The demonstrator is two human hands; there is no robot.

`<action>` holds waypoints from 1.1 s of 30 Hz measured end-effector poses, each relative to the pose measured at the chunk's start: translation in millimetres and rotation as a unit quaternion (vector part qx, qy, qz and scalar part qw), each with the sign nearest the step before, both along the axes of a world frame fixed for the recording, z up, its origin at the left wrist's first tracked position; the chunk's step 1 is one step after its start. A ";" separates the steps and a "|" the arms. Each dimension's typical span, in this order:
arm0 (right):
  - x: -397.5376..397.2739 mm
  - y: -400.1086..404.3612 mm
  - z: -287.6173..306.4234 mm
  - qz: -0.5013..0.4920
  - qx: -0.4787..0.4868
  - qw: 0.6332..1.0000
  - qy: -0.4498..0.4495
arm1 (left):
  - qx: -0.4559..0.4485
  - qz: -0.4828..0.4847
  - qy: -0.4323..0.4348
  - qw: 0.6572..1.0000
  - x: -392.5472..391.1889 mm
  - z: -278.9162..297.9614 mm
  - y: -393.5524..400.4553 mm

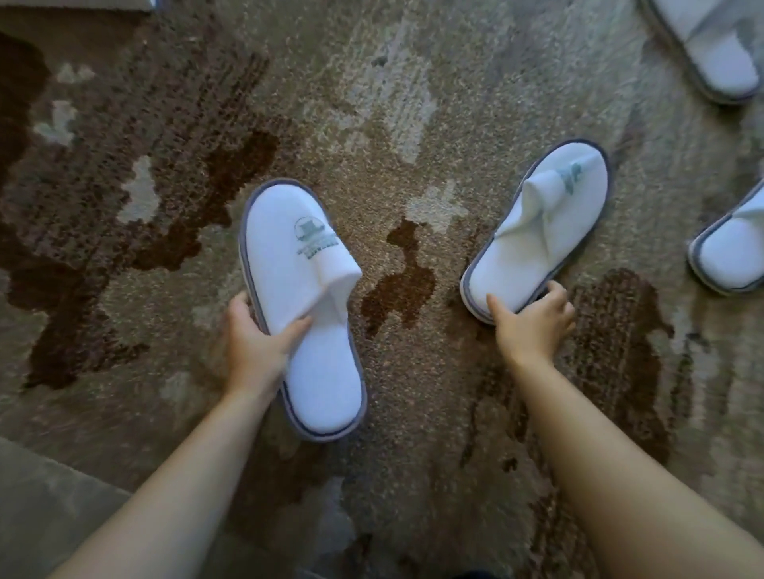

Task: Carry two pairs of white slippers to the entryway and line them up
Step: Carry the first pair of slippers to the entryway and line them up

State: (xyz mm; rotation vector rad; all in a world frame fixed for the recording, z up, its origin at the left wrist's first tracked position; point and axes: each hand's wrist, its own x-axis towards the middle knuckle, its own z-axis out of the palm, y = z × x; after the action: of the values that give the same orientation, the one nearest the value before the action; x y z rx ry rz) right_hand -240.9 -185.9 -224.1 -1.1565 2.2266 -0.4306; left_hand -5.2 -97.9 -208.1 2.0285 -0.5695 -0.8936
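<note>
Several white slippers with grey trim are on a patterned carpet. My left hand grips the middle of one slipper, which bears a green logo and points away from me. My right hand closes on the heel of a second slipper, whose upper is creased and which lies angled to the right. A third slipper lies at the right edge, partly cut off. A fourth slipper lies at the top right corner.
The brown and beige carpet fills nearly the whole view. A plain grey strip of floor or mat shows at the bottom left. A pale edge shows at the top left.
</note>
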 end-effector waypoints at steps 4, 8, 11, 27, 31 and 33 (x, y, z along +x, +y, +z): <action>-5.7 -17.3 -10.8 -0.058 0.026 0.997 -0.034 | -0.023 -0.071 0.031 0.997 -14.4 -1.5 -26.5; -1.9 -26.2 -14.5 -0.043 0.019 0.998 -0.052 | -0.010 -0.094 0.043 0.995 -28.9 -9.5 -41.9; -2.7 -24.7 -15.4 -0.036 0.025 0.997 -0.061 | 0.005 -0.095 0.054 0.994 -34.2 -14.9 -41.9; 19.8 -5.3 15.1 0.013 -0.048 0.972 -0.230 | 0.019 -0.074 0.024 0.997 -29.2 29.5 -32.2; 29.8 7.4 99.7 0.010 -0.080 0.957 -0.278 | 0.000 -0.053 0.037 0.998 -25.5 113.0 -28.9; 23.7 12.5 159.8 0.011 -0.096 0.952 -0.291 | -0.010 -0.046 0.050 0.998 -26.8 167.5 -27.7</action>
State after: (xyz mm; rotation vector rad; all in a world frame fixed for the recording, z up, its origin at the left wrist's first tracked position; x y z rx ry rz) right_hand -217.2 -173.4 -64.3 -0.9843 1.6815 -0.8711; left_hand -32.0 -125.5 -40.6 1.9393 -0.6186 -1.0348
